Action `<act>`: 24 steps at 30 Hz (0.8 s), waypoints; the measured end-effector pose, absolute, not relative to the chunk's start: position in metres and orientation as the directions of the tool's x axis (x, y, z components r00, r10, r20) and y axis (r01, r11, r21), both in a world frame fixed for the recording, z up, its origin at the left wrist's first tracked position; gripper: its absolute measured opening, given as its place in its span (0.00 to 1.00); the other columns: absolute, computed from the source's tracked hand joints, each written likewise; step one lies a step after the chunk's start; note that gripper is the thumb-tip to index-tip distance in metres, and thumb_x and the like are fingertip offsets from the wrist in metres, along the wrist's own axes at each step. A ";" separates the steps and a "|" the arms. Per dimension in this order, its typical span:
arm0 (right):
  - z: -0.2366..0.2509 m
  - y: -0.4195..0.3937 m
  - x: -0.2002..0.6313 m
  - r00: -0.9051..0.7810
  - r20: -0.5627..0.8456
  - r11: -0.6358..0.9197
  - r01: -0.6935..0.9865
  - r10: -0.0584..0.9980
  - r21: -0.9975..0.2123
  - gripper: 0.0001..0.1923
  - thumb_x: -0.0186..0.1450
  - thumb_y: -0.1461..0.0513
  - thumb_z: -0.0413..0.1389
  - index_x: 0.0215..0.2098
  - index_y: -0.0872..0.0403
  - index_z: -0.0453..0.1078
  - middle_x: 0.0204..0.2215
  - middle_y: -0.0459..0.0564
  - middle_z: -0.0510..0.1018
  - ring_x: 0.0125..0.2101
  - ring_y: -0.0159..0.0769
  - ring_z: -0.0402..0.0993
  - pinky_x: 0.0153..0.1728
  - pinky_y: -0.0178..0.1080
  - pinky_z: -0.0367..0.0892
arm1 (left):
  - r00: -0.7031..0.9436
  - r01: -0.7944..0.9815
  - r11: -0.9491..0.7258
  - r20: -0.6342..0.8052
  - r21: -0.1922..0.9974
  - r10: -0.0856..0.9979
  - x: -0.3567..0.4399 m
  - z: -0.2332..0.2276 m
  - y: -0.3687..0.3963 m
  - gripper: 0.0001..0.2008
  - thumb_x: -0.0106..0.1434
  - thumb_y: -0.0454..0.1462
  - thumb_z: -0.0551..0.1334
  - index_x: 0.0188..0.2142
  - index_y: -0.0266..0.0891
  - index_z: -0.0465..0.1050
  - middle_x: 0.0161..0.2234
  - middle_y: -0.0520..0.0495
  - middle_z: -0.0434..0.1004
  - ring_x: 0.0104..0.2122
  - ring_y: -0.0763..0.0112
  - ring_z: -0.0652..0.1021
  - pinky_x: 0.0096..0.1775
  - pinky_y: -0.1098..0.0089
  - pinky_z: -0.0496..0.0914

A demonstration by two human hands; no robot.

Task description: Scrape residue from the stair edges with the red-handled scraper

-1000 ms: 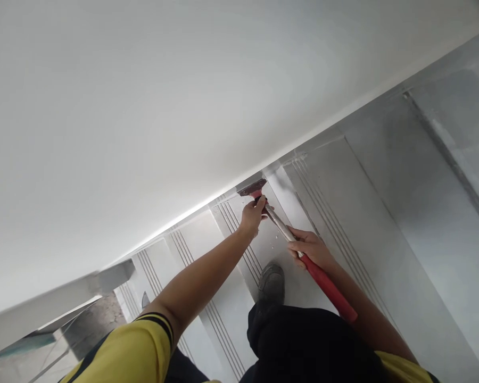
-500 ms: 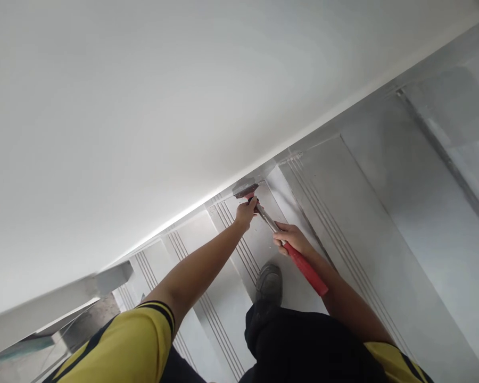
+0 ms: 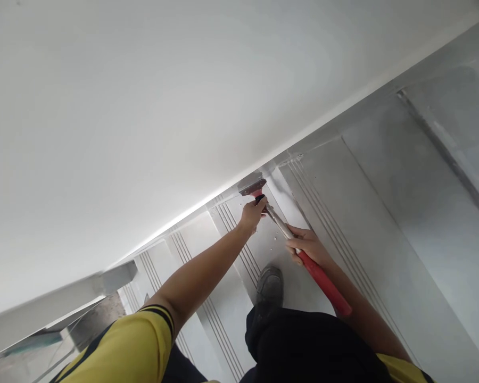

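Where the white wall (image 3: 151,106) fills the upper and left part of the view, it runs down on a slant to meet a flight of pale grey stairs (image 3: 367,213), and the two join along a narrow skirting line that crosses from lower left to upper right. Each tread carries a band of thin parallel grooves near its front edge. At the lower left a white handrail (image 3: 64,298) juts in below the wall, with a patch of rougher grey floor just under it.

The person stands on the stairs in black trousers (image 3: 303,346) and a yellow shirt whose sleeve (image 3: 131,346) has dark trim at the cuff. One dark grey shoe (image 3: 270,284) is planted on a tread below the hands.

A long scraper (image 3: 295,242) lies across the space between the two arms, its head up at the wall and its grip down toward the body. The red grip (image 3: 327,290) at the lower end gives way to a bare metal shaft, and the shaft ends in a flat dark blade (image 3: 252,187) with a red collar. The blade presses into the corner where the skirting meets a tread.

The right hand (image 3: 309,246) is clenched around the scraper where the red grip meets the metal shaft. The left hand (image 3: 253,213), arm stretched well out, is wrapped around the shaft just behind the blade. Small white flecks (image 3: 269,242) dot the tread between the two hands.
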State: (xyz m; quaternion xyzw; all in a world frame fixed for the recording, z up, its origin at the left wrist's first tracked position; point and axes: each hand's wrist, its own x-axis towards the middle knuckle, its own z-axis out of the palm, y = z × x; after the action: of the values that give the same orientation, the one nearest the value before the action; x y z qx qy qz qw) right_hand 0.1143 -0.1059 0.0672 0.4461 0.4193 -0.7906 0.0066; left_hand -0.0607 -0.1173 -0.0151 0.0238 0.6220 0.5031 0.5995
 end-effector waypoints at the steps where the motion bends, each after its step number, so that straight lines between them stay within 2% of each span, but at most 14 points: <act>1: 0.070 -0.106 0.115 -0.602 -0.709 -0.644 0.386 0.366 -0.660 0.29 0.55 0.60 0.55 0.55 0.54 0.60 0.17 0.38 0.64 0.10 0.24 0.60 0.11 0.29 0.50 | -0.276 -0.569 0.489 -0.713 0.661 0.644 -0.061 -0.014 -0.117 0.16 0.54 0.47 0.62 0.30 0.35 0.74 0.29 0.41 0.79 0.30 0.68 0.76 0.32 0.69 0.66; 7: 0.071 -0.103 0.103 -0.565 -0.733 -0.628 0.425 0.379 -0.652 0.22 0.54 0.61 0.54 0.47 0.55 0.66 0.16 0.38 0.64 0.10 0.24 0.59 0.11 0.29 0.49 | -0.293 -0.547 0.540 -0.750 0.640 0.593 -0.064 -0.018 -0.111 0.15 0.51 0.46 0.65 0.25 0.34 0.73 0.26 0.40 0.77 0.28 0.68 0.75 0.31 0.68 0.64; 12: 0.083 -0.104 0.108 -0.598 -0.707 -0.623 0.400 0.378 -0.672 0.24 0.54 0.61 0.54 0.50 0.54 0.64 0.17 0.38 0.65 0.10 0.24 0.60 0.11 0.29 0.52 | -0.272 -0.547 0.512 -0.720 0.662 0.639 -0.065 -0.009 -0.114 0.17 0.51 0.48 0.64 0.30 0.36 0.75 0.30 0.41 0.78 0.30 0.68 0.76 0.32 0.69 0.65; 17: 0.080 -0.104 0.107 -0.544 -0.730 -0.610 0.429 0.414 -0.666 0.23 0.53 0.61 0.53 0.47 0.54 0.66 0.16 0.37 0.65 0.10 0.24 0.60 0.11 0.29 0.50 | -0.266 -0.542 0.541 -0.742 0.643 0.615 -0.063 -0.009 -0.108 0.15 0.51 0.46 0.65 0.26 0.34 0.74 0.28 0.39 0.78 0.27 0.69 0.75 0.31 0.68 0.64; 24: 0.079 -0.102 0.111 -0.553 -0.712 -0.596 0.416 0.433 -0.686 0.26 0.53 0.61 0.53 0.51 0.54 0.64 0.16 0.37 0.65 0.10 0.25 0.60 0.11 0.30 0.52 | -0.228 -0.545 0.517 -0.710 0.660 0.666 -0.060 -0.011 -0.101 0.16 0.51 0.47 0.65 0.29 0.34 0.74 0.30 0.40 0.78 0.29 0.69 0.75 0.32 0.69 0.64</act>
State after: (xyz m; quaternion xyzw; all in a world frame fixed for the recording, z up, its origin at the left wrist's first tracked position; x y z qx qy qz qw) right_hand 0.1114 -0.1022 0.0795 0.4726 0.4492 -0.7582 -0.0054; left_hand -0.0602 -0.1010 -0.0110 0.0495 0.6122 0.4888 0.6195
